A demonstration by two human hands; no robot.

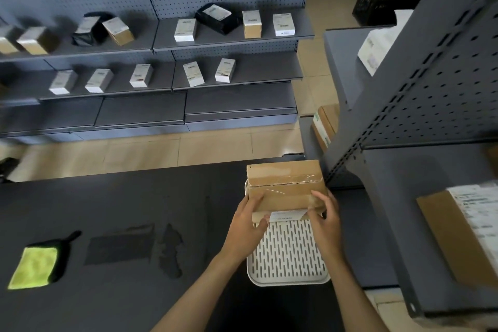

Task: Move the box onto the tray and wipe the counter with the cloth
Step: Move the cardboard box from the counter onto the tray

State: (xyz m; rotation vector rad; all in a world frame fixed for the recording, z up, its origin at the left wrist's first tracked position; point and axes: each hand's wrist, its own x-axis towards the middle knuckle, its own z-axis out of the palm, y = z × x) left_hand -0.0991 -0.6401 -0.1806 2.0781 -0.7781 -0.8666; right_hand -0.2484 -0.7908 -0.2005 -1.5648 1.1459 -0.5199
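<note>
Holding the box (286,188) from both sides, I have my left hand (249,219) clasped on its near-left corner and my right hand (324,217) clasped on its near-right corner; it sits over the far end of the slotted white tray (288,277), straight ahead of both hands, long axis running left to right across the tray's length (whether it rests flat yet I cannot tell); its labelled face points toward me. Lying well apart on the dark worktop (121,197), the cloth (35,265) is far left, nearer my left hand.
</note>
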